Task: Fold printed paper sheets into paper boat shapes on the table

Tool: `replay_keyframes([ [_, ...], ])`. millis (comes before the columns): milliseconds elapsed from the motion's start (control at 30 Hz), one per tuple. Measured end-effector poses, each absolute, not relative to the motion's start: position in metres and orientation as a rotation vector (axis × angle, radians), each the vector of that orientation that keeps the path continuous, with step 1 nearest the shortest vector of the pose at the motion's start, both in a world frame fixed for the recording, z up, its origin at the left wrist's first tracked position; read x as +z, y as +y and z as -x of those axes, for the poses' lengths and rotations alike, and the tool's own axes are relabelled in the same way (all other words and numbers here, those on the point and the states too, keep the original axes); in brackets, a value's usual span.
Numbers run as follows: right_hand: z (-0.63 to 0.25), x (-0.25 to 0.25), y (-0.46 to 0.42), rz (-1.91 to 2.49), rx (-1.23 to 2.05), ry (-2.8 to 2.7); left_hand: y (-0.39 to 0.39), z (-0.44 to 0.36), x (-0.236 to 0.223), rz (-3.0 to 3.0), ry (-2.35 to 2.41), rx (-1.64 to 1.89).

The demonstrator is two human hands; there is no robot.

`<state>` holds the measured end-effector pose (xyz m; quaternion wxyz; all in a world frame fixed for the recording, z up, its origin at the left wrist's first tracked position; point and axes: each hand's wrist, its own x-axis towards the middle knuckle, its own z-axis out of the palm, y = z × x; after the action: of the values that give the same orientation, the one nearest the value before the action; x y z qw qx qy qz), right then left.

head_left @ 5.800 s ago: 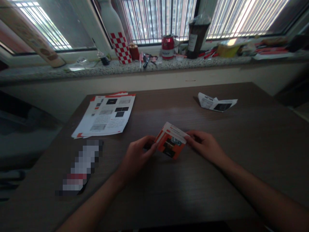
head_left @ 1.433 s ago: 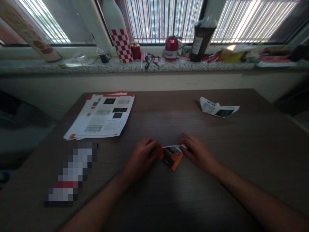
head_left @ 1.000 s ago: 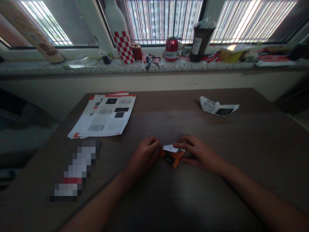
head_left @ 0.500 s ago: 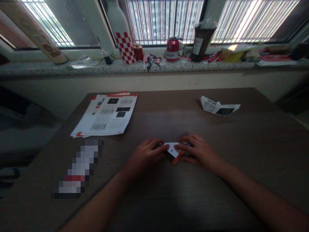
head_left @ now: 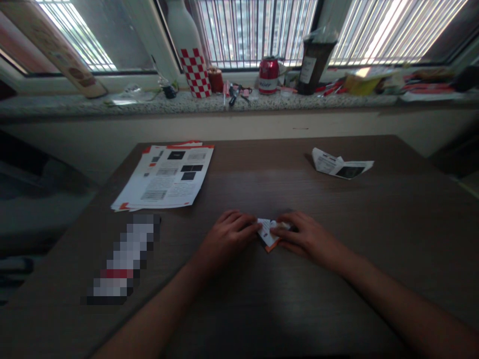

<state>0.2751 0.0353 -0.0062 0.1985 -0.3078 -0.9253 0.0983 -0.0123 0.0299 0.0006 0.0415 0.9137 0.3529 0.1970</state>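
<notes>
Between my hands, low over the middle of the table, is a small folded sheet of paper [head_left: 268, 241], white with print and an orange edge that comes to a point toward me. My left hand [head_left: 234, 233] grips its left side, thumb on top and fingers curled around the far edge. On the right side my right hand [head_left: 301, 232] holds it the same way, thumb pressing on the upper face. Both palms and the paper's outer ends are hidden by the fingers.
A stack of printed sheets [head_left: 168, 179] lies at the table's far left, with a blurred-out phone-like object [head_left: 125, 259] nearer me. A folded paper piece [head_left: 342, 167] stands at the far right. Beyond, the windowsill bears a checkered bottle [head_left: 195, 72], a red can [head_left: 268, 76] and a dark cup [head_left: 315, 65].
The paper's fold has shifted: more of its white printed face shows and the dark area near the point has shrunk. My hands stay in nearly the same place.
</notes>
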Motion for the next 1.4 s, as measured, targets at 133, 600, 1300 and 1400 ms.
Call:
replay_keyframes([
  [133, -0.273, -0.005, 0.033, 0.852, 0.304, -2.586, 0.029, 0.011, 0.001, -2.793, 1.063, 0.606],
  [600, -0.266, -0.004, 0.024, 0.815, 0.663, -2.456, 0.015, -0.003, 0.004, -2.579, 1.259, 0.532],
  [1300, -0.272, -0.017, 0.047, 1.079, 0.490, -2.345, 0.021, -0.003, -0.010, -2.540, 1.076, 0.486],
  [1400, -0.272, -0.018, 0.047, 1.097, 0.510, -2.340, 0.021, -0.003, -0.010, -2.537, 1.072, 0.483],
])
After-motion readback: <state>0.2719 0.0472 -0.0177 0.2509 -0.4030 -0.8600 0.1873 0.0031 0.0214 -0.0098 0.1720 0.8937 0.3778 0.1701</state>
